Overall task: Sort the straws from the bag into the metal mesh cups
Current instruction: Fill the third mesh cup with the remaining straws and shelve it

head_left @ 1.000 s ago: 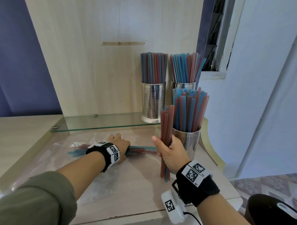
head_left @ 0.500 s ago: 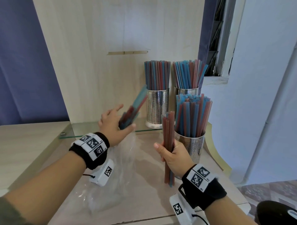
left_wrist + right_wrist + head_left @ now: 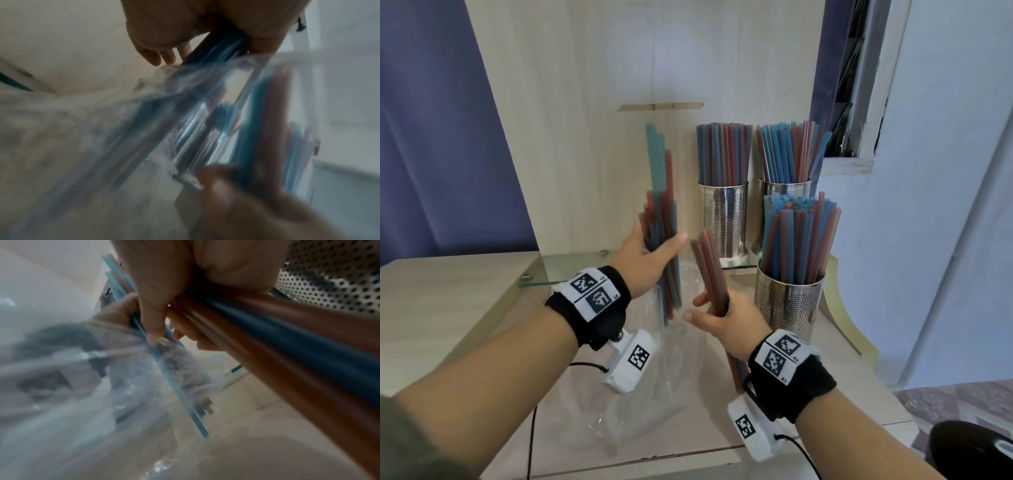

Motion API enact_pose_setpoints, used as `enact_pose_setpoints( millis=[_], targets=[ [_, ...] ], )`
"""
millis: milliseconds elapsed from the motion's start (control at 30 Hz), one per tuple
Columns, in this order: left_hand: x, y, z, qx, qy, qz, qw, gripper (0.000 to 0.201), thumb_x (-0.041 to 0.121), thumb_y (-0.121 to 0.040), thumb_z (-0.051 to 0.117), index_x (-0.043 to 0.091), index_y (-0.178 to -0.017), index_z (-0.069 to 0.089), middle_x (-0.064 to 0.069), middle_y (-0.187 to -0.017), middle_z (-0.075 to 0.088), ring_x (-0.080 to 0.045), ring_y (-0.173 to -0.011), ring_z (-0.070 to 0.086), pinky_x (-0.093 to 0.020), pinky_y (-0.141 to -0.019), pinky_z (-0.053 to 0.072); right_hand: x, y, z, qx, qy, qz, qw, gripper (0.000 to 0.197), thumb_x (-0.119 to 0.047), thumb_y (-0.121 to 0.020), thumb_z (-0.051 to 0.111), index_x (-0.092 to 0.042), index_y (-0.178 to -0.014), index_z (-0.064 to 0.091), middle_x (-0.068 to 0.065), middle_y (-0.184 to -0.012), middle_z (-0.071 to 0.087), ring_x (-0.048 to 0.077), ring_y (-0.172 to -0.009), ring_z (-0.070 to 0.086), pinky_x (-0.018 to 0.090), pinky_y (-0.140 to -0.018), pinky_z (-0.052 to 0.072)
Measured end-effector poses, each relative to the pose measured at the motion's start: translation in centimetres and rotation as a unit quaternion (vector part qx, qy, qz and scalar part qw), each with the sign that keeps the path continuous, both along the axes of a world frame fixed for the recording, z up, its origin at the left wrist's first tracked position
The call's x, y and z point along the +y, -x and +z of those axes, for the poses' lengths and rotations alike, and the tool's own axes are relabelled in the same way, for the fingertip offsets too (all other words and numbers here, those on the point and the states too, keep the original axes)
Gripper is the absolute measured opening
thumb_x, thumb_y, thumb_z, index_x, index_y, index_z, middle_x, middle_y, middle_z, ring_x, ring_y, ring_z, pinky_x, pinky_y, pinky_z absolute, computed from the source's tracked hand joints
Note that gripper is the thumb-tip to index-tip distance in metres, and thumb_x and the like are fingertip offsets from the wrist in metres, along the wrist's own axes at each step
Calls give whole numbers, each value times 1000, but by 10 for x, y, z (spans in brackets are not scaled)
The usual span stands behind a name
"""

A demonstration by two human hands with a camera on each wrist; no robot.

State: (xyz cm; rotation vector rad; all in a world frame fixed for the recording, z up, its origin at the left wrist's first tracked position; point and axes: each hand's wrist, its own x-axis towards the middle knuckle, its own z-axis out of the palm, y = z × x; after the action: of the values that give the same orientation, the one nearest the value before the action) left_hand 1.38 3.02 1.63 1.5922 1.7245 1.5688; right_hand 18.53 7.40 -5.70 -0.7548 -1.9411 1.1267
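My left hand (image 3: 650, 255) grips a bundle of blue and red straws (image 3: 661, 192), held upright above the clear plastic bag (image 3: 654, 404), whose top clings to the bundle's lower part. My right hand (image 3: 722, 318) grips a smaller bundle of mostly red straws (image 3: 709, 270), tilted left, with its index finger and thumb stretched toward the left bundle. Three perforated metal cups full of straws stand to the right: a near cup (image 3: 787, 305), a back left cup (image 3: 722, 219) and a back right cup (image 3: 784, 188). The wrist views are blurred; the right wrist view shows the red and blue straws (image 3: 287, 340) in my palm.
A glass shelf (image 3: 571, 270) lies under the back cups against a wooden back panel (image 3: 619, 102). The wooden table's front edge (image 3: 619, 462) is close to me. A black round object (image 3: 969, 448) sits at the lower right beyond the table.
My left hand lifted a straw bundle off the table out of the bag and turned it upright. My right hand tilted its bundle left and moved toward the left hand.
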Motion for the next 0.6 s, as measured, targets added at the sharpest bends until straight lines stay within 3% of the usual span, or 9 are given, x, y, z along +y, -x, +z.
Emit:
enact_pose_setpoints(
  millis=[67, 100, 167, 200, 300, 400, 500, 600],
  targets=[
    [-6, -8, 15, -37, -39, 15, 998, 20, 38, -88, 62, 29, -106, 58, 20, -94, 60, 11, -87, 54, -7, -76, 39, 5, -2, 0, -24, 5, -16, 1000, 25, -26, -76, 83, -20, -87, 61, -9, -59, 50, -1, -48, 47, 11, -51, 39],
    [-10, -9, 24, -62, -62, 21, 996, 10, 36, -90, 61, 31, -98, 59, 21, -89, 59, 12, -80, 53, -5, -72, 38, 8, -3, 0, -37, 3, -21, 999, 25, -24, -75, 84, -20, -85, 61, -7, -59, 50, 3, -50, 48, 13, -52, 40],
    [-15, -9, 41, -131, -111, 47, 984, 12, 39, -89, 62, 28, -87, 60, 20, -72, 57, 8, -66, 52, -7, -70, 40, 12, -2, 2, -71, -7, -22, 997, 27, -18, -74, 84, -22, -81, 58, -5, -61, 51, 7, -52, 48, 16, -53, 41],
    [-18, -6, 51, -173, -137, 62, 973, 16, 41, -88, 64, 25, -85, 61, 19, -63, 54, 4, -61, 52, -14, -72, 41, 14, -1, 2, -89, -14, -21, 996, 29, -15, -73, 84, -23, -79, 57, -5, -62, 51, 9, -53, 48, 18, -54, 41],
    [-26, 3, 74, -231, -205, 88, 947, 23, 44, -77, 73, 24, -81, 62, 20, -56, 56, -4, -70, 57, -29, -80, 47, 18, 2, 1, -127, -38, -29, 991, 31, -10, -74, 81, -26, -76, 54, -5, -65, 50, 9, -56, 48, 19, -56, 42],
    [-35, 12, 85, -217, -225, 96, 945, 21, 42, -80, 72, 23, -85, 65, 22, -60, 57, -2, -74, 58, -28, -80, 48, 22, -2, 8, -80, -45, -59, 994, 25, -9, -77, 77, -24, -77, 57, -6, -62, 51, 8, -54, 48, 16, -55, 41],
    [-45, 13, 80, -170, -212, 88, 958, 31, 44, -83, 68, 17, -98, 68, 22, -60, 54, 1, -62, 54, -20, -66, 43, 22, -13, 23, 11, -49, -63, 997, 18, -8, -80, 76, -19, -81, 60, -8, -56, 46, 3, -48, 43, 18, -55, 41],
    [-54, 4, 65, -76, -149, 85, 982, 29, 40, -90, 61, 16, -104, 69, 16, -80, 62, 11, -65, 57, -8, -64, 43, 14, -21, 44, 90, -68, -37, 993, 18, -12, -81, 78, -16, -83, 60, -8, -54, 46, 7, -49, 44, 19, -56, 42]
  ],
)
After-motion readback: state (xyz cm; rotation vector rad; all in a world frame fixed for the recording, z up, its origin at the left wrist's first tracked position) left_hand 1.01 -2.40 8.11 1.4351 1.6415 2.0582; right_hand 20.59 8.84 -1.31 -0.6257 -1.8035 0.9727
